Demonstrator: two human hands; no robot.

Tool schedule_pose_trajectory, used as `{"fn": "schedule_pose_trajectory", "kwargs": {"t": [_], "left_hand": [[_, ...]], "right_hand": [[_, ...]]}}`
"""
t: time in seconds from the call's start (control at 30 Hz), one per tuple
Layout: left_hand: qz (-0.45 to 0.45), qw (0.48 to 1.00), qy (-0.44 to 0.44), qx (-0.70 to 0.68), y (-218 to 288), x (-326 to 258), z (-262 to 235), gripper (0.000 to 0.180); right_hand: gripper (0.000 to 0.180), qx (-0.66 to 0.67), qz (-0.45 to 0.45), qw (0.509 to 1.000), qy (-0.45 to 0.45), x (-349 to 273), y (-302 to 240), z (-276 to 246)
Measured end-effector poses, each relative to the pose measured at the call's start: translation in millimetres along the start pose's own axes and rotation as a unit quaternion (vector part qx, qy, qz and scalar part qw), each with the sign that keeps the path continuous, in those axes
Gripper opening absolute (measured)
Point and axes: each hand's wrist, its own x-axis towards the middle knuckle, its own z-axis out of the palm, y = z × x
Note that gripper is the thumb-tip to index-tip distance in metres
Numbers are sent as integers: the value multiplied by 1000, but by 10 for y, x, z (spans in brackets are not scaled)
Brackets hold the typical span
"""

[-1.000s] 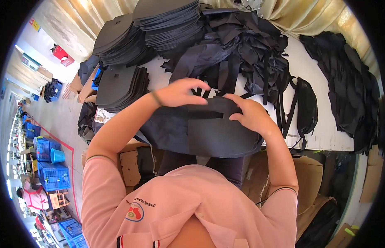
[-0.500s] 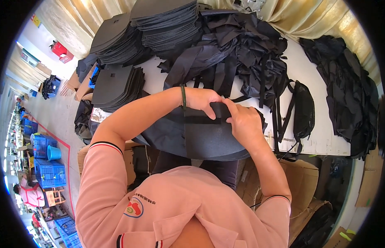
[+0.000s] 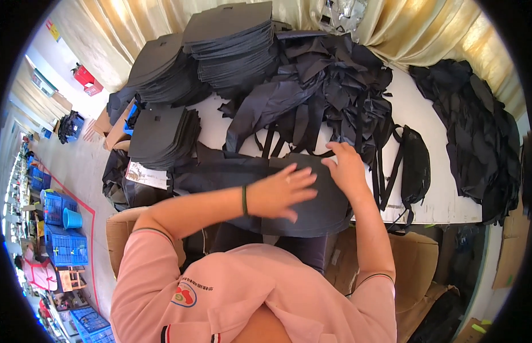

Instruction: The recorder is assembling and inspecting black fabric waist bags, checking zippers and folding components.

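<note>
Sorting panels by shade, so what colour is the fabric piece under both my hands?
Dark navy, almost black; the fabric piece shows best in the head view.

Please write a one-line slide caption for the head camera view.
Left hand and right hand press flat on a dark fabric panel at the white table edge, beside stacked panels.

Bare table (image 3: pixel 426 114) lies open right of centre; a heap of black straps (image 3: pixel 329 86) blocks the upper middle, stacked dark panels (image 3: pixel 163 134) the upper left.
</note>
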Motion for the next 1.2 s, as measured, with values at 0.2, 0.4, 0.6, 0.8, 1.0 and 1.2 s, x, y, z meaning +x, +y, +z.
{"fn": "schedule_pose_trajectory", "kwargs": {"t": [0.2,0.4,0.6,0.8,1.0,1.2], "left_hand": [[-56,996,-47,-42,41,-316,423,93],[-29,986,55,-152,15,-245,241,64],[-292,813,472,-176,-756,-500,-561,29],[-267,870,374,-178,-1069,-255,-489,31],[-286,825,436,-219,-1151,-375,-583,43],[-288,853,360,-246,-1233,-257,-863,28]], "right_hand": [[51,507,330,789,-106,1296,162,436],[29,454,426,782,32,1896,345,1091],[20,487,112,864,56,1507,-839,1147],[45,567,381,730,24,1681,-250,890],[41,196,-16,964,177,1333,-999,1095],[33,218,-193,949,121,708,-1592,736]]}}
